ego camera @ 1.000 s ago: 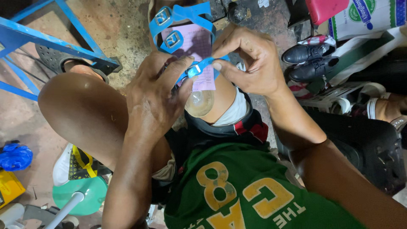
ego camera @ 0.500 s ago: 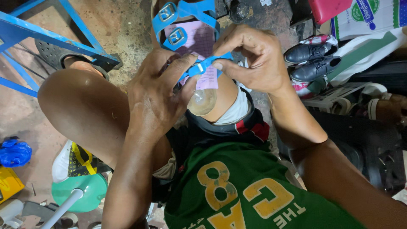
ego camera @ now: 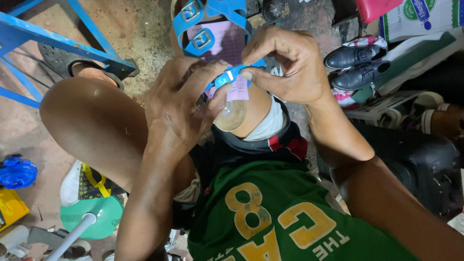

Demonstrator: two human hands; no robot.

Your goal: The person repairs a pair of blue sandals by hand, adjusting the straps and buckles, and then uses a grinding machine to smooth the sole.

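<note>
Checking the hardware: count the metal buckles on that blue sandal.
2: one buckle on the strap at the top edge, a second just below it, above the left hand. Others may be hidden.

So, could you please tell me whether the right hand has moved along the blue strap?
No: the right hand still pinches the blue strap beside the pink paper.

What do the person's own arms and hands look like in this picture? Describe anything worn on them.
Both arms are bare from the wrist up as far as the view shows, with no sleeves reaching them. The left hand and the right hand wear no gloves, and no rings, watch or bracelets can be seen. The fingers are uncovered, with short nails.
</note>
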